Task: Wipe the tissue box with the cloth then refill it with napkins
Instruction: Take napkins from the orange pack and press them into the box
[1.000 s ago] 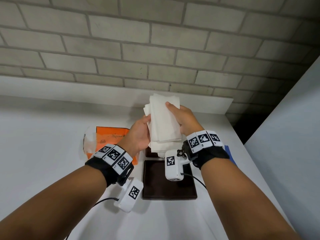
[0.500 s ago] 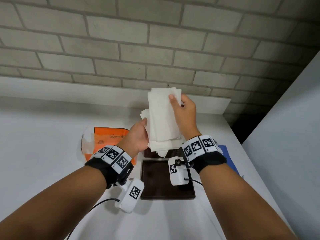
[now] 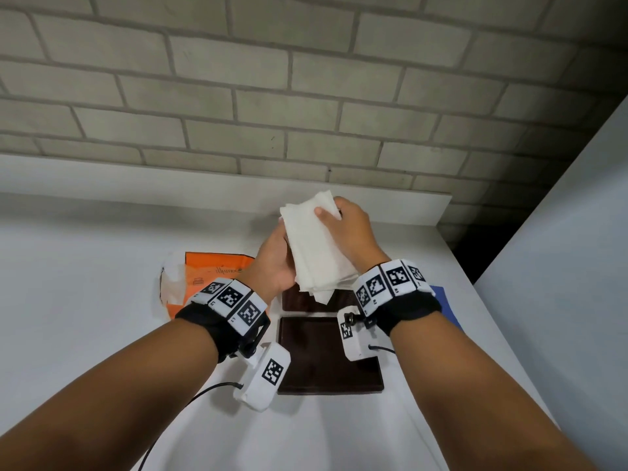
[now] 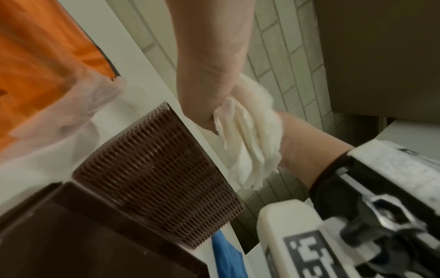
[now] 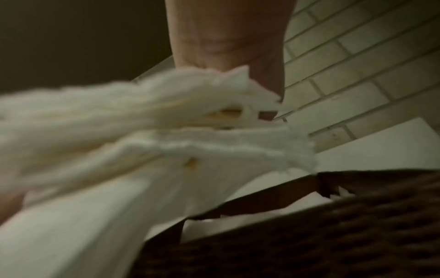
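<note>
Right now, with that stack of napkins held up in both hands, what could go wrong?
The napkins are a loose stack, and the bottom edges already fan out unevenly, so a few could slip out and fall. The right hand grips only the top and the left hand the side, so the stack might bend or crumple. It might then catch on the rim of the brown tissue box below.
</note>
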A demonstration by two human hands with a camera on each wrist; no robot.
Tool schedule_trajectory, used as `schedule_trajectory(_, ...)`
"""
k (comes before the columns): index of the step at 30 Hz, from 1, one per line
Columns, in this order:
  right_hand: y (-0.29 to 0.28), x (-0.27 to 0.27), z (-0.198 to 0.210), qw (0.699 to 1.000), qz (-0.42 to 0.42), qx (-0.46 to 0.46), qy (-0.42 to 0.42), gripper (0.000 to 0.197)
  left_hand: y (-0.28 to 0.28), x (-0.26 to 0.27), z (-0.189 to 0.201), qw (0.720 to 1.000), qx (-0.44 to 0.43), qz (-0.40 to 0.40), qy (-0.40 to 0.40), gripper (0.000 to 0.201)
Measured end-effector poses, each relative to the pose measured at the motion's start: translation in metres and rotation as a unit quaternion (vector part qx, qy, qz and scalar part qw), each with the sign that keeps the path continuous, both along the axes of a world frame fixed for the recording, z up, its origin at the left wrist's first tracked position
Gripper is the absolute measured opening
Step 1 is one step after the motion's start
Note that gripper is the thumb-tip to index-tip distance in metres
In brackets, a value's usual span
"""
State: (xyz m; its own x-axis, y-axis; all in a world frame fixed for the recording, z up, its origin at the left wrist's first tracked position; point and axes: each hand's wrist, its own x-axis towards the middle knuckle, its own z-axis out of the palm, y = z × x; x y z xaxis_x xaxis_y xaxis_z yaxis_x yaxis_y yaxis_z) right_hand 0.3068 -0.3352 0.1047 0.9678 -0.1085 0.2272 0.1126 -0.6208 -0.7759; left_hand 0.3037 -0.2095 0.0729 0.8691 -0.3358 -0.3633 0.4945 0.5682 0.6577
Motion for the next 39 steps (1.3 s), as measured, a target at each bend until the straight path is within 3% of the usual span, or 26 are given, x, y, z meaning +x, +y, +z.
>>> schedule_trajectory(2, 0.002, -0.002, -0.002, 0.995, -0.014, -0.096, -0.013, 0.03, -0.002, 0.003, 0.001, 1.0, -0.008, -0.01, 0.012, 0.064)
schedule_trajectory(5, 0.008, -0.002, -0.003, 0.983, -0.024, -0.18, 0.01, 0.043, -0.007, 0.004, 0.007, 0.999, 0.042, 0.001, 0.017, 0.051)
schedule_trajectory(9, 0.004, -0.002, 0.001, 0.99, -0.02, 0.027, 0.139, 0.064, -0.014, 0.009, 0.015, 0.997, 0.022, 0.063, 0.049, 0.04)
schedule_trajectory(11, -0.005, -0.006, 0.002, 0.96, -0.006, 0.165, 0.226, 0.058, -0.016, 0.012, 0.016, 0.992, -0.017, 0.103, 0.073, 0.044)
schedule_trajectory(13, -0.013, -0.01, 0.0, 0.912, 0.017, 0.301, 0.28, 0.042, -0.019, 0.013, 0.015, 0.988, -0.054, 0.125, 0.076, 0.044)
schedule_trajectory(15, -0.017, -0.013, 0.0, 0.867, 0.01, 0.411, 0.283, 0.043, -0.02, 0.014, 0.012, 0.987, -0.068, 0.132, 0.064, 0.038)
schedule_trajectory(16, -0.021, -0.013, 0.0, 0.86, -0.001, 0.433, 0.27, 0.043, -0.019, 0.014, 0.012, 0.987, -0.064, 0.136, 0.051, 0.036)
schedule_trajectory(18, -0.03, -0.012, 0.002, 0.882, -0.021, 0.397, 0.255, 0.042, -0.014, 0.016, 0.009, 0.989, -0.028, 0.141, 0.021, 0.035)
schedule_trajectory(21, -0.043, -0.013, 0.002, 0.931, -0.03, 0.245, 0.269, 0.04, -0.002, 0.018, 0.007, 0.985, 0.118, 0.123, -0.031, 0.037)
schedule_trajectory(23, -0.047, -0.013, 0.0, 0.953, -0.037, 0.15, 0.26, 0.04, 0.003, 0.019, 0.0, 0.951, 0.276, 0.104, -0.089, 0.049)
schedule_trajectory(25, -0.045, -0.013, -0.004, 0.965, -0.051, 0.099, 0.236, 0.047, 0.002, 0.015, -0.004, 0.898, 0.401, 0.066, -0.165, 0.051)
schedule_trajectory(27, -0.039, -0.014, -0.01, 0.97, -0.059, 0.075, 0.223, 0.053, -0.004, 0.011, -0.006, 0.866, 0.456, 0.027, -0.204, 0.051)
schedule_trajectory(32, -0.029, -0.017, -0.025, 0.98, -0.082, 0.031, 0.181, 0.057, -0.016, 0.011, -0.004, 0.82, 0.521, -0.041, -0.233, 0.061)
schedule_trajectory(34, -0.026, -0.019, -0.029, 0.984, -0.085, 0.01, 0.158, 0.057, -0.019, 0.011, -0.005, 0.782, 0.566, -0.061, -0.252, 0.06)
schedule_trajectory(39, -0.013, -0.028, -0.044, 0.977, -0.063, -0.156, 0.134, 0.052, -0.032, 0.004, -0.011, 0.591, 0.742, -0.117, -0.295, 0.046)
